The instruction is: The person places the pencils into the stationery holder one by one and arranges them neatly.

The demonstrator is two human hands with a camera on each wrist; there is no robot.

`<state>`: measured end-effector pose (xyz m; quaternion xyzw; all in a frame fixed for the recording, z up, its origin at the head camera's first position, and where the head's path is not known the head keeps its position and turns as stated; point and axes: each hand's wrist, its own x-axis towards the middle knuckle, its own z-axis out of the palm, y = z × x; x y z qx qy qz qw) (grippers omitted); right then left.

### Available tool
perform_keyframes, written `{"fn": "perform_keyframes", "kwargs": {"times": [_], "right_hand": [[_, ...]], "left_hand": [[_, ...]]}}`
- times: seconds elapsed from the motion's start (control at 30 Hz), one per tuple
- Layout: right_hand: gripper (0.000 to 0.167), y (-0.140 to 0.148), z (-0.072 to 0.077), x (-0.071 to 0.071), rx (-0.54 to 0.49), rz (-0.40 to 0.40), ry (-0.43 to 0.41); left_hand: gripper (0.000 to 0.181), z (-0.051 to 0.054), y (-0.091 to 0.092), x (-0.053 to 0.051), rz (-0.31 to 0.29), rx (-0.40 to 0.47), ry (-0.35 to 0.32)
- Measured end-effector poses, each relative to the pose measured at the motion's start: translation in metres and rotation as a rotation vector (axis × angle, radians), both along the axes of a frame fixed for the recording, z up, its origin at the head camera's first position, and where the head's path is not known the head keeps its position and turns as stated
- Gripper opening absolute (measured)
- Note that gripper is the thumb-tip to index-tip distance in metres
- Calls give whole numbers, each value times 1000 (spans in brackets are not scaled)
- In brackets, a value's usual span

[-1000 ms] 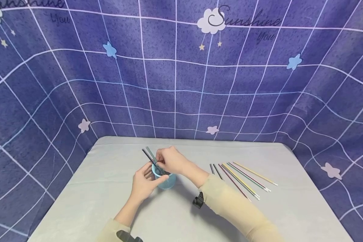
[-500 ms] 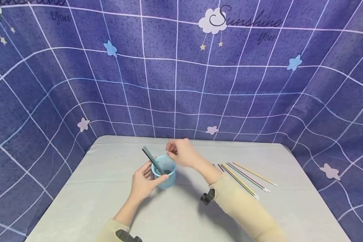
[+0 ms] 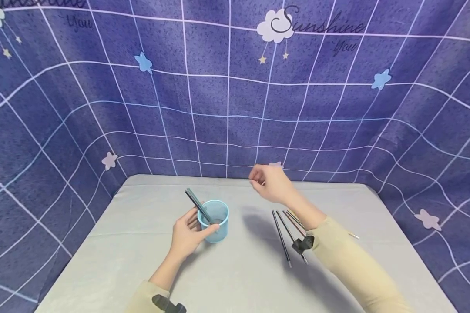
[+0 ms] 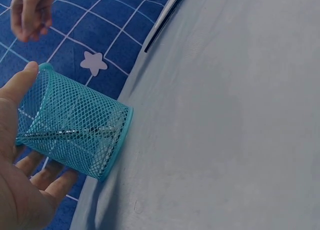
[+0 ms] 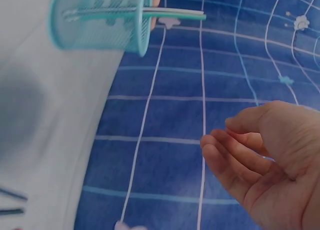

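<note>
My left hand grips a light blue mesh pen cup standing on the table, thumb on the near side and fingers behind it. Two slim pencils, one black and one green, lean out of the cup's left side. In the left wrist view, thumb and fingers span the cup, and the pencils show through its mesh. Right of the cup, my right hand is raised above the table with nothing in it. Its fingers are loosely curled in the right wrist view.
Several pencils lie fanned out on the grey-white tablecloth, right of the cup. My right forearm hides some of them. A purple-blue grid curtain stands behind and at both sides of the table.
My right hand has let go of a pencil in the cup and moved up and right, toward the loose pencils. My left hand stays on the cup.
</note>
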<state>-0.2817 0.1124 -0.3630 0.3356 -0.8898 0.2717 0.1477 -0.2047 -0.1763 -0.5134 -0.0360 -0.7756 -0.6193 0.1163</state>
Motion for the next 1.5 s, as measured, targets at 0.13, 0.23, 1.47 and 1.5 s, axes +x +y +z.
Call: {"fn": "perform_keyframes", "kwargs": {"times": [0.13,0.23,1.47,1.5], "right_hand": [[5,21,-10,5,3,-31,2],[6,36,-20,8,11,-57,-7],[16,63,-120,46,286,-211,-184],[16,62,-121,47,294,-218,-191]], "left_hand": [[84,0,0,1,8,-13,-5],[85,1,0,2,7,-26,-9],[86,7,3,5,18,-33,-21],[86,7,3,5,17,-34,-20]]}}
